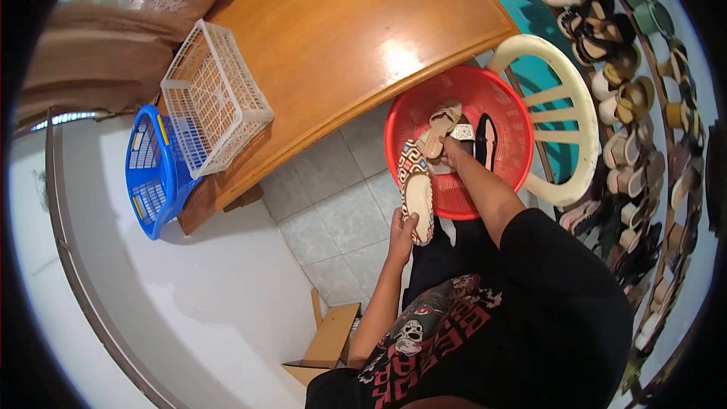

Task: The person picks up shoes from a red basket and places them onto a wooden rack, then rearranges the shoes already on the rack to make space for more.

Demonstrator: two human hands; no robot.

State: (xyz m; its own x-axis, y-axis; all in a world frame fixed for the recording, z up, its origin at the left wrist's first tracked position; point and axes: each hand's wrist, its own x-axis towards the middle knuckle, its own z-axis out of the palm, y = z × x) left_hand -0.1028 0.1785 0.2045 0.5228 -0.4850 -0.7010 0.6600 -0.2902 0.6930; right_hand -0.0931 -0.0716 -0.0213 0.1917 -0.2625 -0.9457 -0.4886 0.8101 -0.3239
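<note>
My left hand [404, 229] grips the heel end of a flat shoe [417, 195] with a colourful geometric pattern and a cream insole. Its toe end reaches over the rim of a red plastic basket [520, 106]. Inside the basket my right hand [452, 153] is closed on a tan sandal [436, 136], its fingers partly hidden. Right of that hand lies a black flat shoe [485, 141] with a pale insole. Between them shows a shoe with a whitish decorated strap [463, 132], partly covered by my arm.
A cream plastic chair [579, 110] stands behind the basket. Shoe racks [634, 38] with many shoes line the right wall. The wooden table [341, 23] carries a white crate [216, 98] beside a blue basket [144, 174]. A cardboard box [331, 335] sits on the tiled floor [333, 208].
</note>
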